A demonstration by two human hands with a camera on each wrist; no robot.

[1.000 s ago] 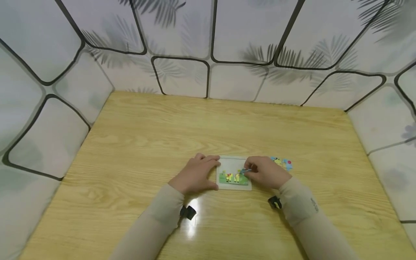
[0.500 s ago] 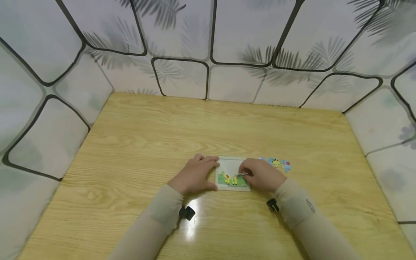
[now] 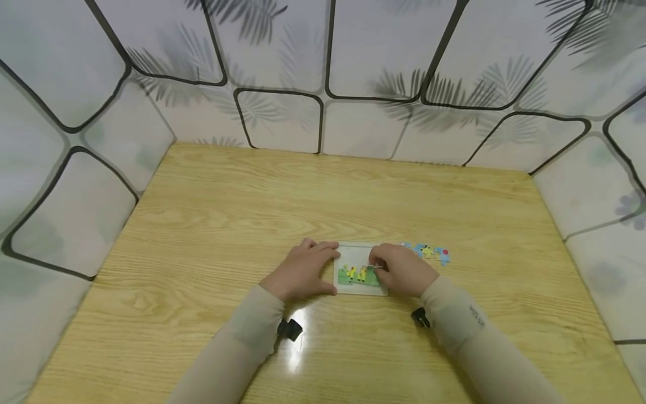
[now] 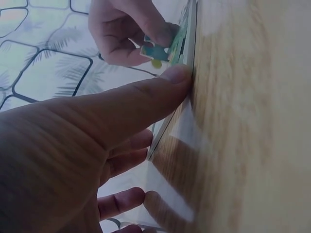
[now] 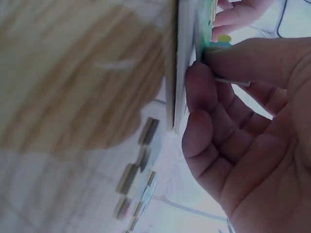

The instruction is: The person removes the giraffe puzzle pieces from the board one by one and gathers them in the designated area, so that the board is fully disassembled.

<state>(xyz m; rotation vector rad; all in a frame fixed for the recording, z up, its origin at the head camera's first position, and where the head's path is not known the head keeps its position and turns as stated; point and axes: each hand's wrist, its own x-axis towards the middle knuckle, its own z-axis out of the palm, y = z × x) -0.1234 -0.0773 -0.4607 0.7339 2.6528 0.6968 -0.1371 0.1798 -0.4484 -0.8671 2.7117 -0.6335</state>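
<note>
A white puzzle board (image 3: 353,255) lies on the table between the two hands, with joined green and yellow jigsaw pieces (image 3: 357,276) along its near part. My left hand (image 3: 301,271) rests against the board's left side, its thumb (image 4: 146,104) straight at the near corner and its fingers spread toward the far one. Over the right part of the board, my right hand (image 3: 407,270) pinches a teal jigsaw piece (image 4: 154,51) between thumb and forefinger. That piece stands tilted, close to the joined ones, with a yellow spot showing below it in the left wrist view.
Several loose blue and yellow jigsaw pieces (image 3: 428,252) lie on the wooden table (image 3: 303,196) just beyond the right hand. Pale patterned cloth walls (image 3: 368,123) rise along the table's back and sides.
My right hand has moved slightly left over the board with the jigsaw piece, uncovering more of the loose pieces behind it. The left hand stays at the board's left side.
</note>
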